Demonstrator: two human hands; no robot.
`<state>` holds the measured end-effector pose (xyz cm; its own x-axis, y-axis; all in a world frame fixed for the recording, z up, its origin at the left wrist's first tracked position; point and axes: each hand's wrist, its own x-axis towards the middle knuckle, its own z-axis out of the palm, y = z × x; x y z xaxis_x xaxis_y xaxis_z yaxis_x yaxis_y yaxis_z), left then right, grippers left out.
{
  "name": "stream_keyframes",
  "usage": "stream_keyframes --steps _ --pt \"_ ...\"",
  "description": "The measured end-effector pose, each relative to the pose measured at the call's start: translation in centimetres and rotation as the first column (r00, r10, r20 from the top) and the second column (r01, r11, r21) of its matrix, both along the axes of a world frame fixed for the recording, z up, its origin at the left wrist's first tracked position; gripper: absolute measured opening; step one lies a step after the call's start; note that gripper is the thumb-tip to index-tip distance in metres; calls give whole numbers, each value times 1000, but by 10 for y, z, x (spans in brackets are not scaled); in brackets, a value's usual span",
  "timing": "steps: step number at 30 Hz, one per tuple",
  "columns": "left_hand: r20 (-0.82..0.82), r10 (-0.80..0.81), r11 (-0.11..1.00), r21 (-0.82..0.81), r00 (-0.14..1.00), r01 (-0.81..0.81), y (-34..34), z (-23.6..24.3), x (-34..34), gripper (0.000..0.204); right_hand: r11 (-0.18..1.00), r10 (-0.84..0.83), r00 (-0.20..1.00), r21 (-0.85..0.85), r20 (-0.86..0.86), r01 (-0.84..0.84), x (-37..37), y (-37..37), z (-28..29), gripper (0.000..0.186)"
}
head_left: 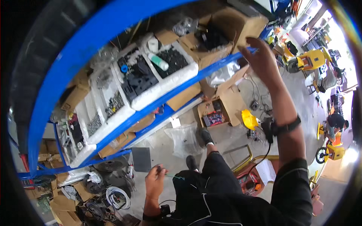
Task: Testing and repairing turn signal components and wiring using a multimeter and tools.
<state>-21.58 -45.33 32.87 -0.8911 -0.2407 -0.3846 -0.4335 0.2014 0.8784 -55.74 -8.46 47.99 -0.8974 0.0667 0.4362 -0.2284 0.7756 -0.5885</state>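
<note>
Low in front of me, my left hand is closed, its fingertips pinched together. A thin green wire trails from it toward my dark trousers; a small dark piece at the fingertips is too small to name. Raised at the upper right, my right hand has its fingers apart and bent, with nothing visible in them. It is nearest to an open cardboard box on the blue shelf rack. Black items lie inside that box. A dark band circles my right wrist.
White foam trays hold black parts, screws and a green-and-white bottle. An open carton stands on the floor near my feet. Coiled cable lies at the lower left. Another person is beside yellow equipment at the far right.
</note>
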Motion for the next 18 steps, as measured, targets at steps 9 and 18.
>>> stream_keyframes --steps 9,18 --pt "-81 405 909 -77 911 -411 -16 16 -21 27 743 -346 938 599 -39 299 -201 23 25 58" --pt "-128 240 952 -161 962 -259 -2 41 -91 26 844 34 986 533 -161 58 -277 110 -7 40"
